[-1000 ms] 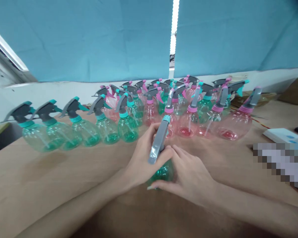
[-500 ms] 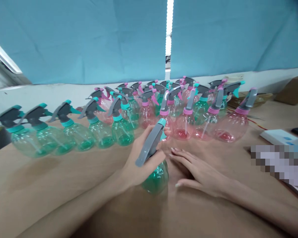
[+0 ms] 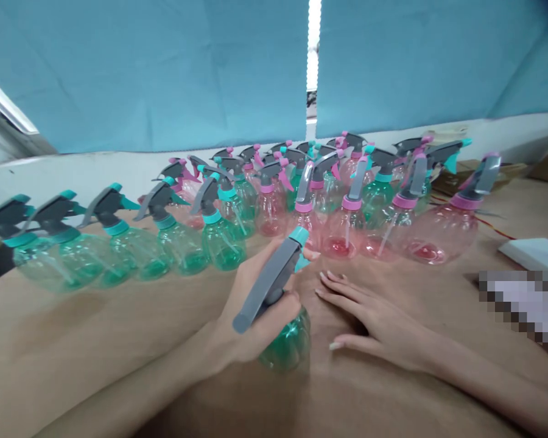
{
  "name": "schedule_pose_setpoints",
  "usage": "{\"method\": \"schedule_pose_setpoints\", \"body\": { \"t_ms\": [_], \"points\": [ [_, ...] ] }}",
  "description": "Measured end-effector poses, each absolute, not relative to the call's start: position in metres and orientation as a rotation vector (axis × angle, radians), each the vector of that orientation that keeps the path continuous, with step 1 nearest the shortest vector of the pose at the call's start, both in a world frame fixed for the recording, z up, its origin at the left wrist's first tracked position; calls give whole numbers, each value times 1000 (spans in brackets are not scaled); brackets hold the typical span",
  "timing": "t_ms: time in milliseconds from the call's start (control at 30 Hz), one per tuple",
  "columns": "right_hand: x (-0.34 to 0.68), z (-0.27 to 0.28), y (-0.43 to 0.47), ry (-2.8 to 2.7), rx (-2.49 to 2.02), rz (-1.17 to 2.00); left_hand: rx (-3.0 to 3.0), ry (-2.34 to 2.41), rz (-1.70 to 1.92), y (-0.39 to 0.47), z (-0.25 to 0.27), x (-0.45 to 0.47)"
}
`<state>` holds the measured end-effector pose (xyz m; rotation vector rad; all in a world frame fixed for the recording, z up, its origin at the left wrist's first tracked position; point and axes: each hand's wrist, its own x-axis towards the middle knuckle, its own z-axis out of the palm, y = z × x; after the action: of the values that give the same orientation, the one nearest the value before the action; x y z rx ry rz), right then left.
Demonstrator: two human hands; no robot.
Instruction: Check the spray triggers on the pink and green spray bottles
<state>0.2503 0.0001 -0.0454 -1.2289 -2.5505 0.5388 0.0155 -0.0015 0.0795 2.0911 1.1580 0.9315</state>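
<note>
My left hand (image 3: 251,304) is wrapped round the neck of a green spray bottle (image 3: 288,344) with a grey and turquoise trigger head. Its collar is hidden behind my fingers, and the head slants up toward the far right. Flat on the table to the right of this bottle lies my right hand (image 3: 369,313), fingers stretched out and holding nothing. Just beyond my hands stand a green spray bottle (image 3: 223,246) with a turquoise collar and a pink spray bottle (image 3: 340,237) with a pink collar.
A row of green spray bottles (image 3: 137,249) spans the left of the table (image 3: 141,353). Pink ones (image 3: 441,234) line the right, with several mixed bottles behind. A white box (image 3: 532,252) and a blurred-out item (image 3: 525,307) lie at right. Blue sheeting (image 3: 164,73) hangs behind.
The held bottle's trigger head leans a little further toward me and to the left. My right hand has shifted slightly right, still flat. The view has moved a little.
</note>
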Motion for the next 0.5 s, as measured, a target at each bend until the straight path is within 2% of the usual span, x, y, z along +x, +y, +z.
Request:
{"method": "schedule_pose_setpoints", "body": {
  "t_ms": [267,500],
  "points": [
    [250,-38,2,-2601,-1246,557,2081,945,981,0,77,12],
    [254,-41,3,-2563,-1188,526,2087,974,948,-4,82,12]
  ]
}}
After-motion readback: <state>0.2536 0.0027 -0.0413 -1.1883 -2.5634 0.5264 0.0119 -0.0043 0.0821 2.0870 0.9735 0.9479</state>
